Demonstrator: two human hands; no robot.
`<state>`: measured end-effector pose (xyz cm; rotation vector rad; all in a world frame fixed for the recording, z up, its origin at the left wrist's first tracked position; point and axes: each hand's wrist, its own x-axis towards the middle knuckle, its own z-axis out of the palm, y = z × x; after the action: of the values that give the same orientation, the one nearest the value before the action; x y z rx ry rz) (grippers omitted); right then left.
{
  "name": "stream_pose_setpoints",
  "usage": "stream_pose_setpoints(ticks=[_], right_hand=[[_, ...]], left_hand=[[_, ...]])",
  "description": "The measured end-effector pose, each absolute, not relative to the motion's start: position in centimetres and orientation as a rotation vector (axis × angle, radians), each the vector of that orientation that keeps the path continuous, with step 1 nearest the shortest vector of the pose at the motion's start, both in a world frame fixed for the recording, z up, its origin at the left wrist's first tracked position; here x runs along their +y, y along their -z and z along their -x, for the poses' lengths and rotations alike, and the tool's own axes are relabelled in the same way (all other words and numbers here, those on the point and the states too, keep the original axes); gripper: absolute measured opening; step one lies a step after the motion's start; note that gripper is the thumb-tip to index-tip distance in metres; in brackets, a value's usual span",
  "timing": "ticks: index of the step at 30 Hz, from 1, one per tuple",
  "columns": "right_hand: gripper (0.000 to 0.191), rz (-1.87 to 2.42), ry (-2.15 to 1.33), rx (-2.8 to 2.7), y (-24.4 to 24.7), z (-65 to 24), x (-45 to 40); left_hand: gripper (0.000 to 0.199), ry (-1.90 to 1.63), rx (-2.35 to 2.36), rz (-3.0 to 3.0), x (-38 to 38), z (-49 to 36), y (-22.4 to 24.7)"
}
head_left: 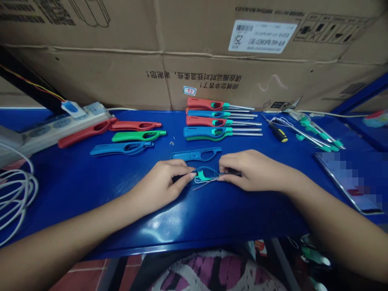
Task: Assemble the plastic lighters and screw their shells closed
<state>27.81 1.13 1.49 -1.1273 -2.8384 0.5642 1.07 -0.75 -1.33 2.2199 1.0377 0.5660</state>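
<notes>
Well left of the grip, a white cable lies coiled on the glossy blue tabletop, with a power strip behind it; nearer the grip are red casings, a green casing and a blue casing. The left hand pinches the left end of a blue half-casing above the tabletop, and the right hand is closed on its right end, beside a white wire. Beyond the grip lie another half-casing and stacked lighters, backed by a cardboard wall. To the grip's right come a screwdriver, teal parts with metal tubes and a phone.
</notes>
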Motion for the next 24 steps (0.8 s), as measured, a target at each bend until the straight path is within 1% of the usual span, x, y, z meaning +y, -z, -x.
stream_pose_setpoints(ticks=[5, 11, 15, 19, 21, 24], right_hand=[[0.015, 1.134, -0.628, -2.843, -1.7, -28.3, 1.5], [0.024, 1.127, -0.724, -2.834, -2.0, -29.5, 2.5], [0.023, 1.104, -0.800, -2.805, -1.8, -29.7, 2.9], [0.023, 1.199, -0.825, -2.763, -1.7, -29.3, 3.0], [0.019, 1.282, -0.817, -2.722, -1.7, -29.1, 2.8], [0.006, 1.280, -0.791, -2.659, -1.7, -28.7, 2.3]], left_hand=[[0.036, -0.471, 1.070, -2.463, -0.8, -1.1, 1.7], [0.041, -0.425, 1.030, -2.623, -1.5, -0.9, 1.2], [0.038, -0.411, 1.013, -2.650, -1.5, -0.8, 1.4], [0.035, -0.456, 0.962, -2.637, -1.3, -0.7, 1.9], [0.034, -0.466, 0.953, -2.646, -1.4, -0.8, 2.0], [0.035, -0.444, 0.975, -2.715, -1.6, -1.0, 1.8]])
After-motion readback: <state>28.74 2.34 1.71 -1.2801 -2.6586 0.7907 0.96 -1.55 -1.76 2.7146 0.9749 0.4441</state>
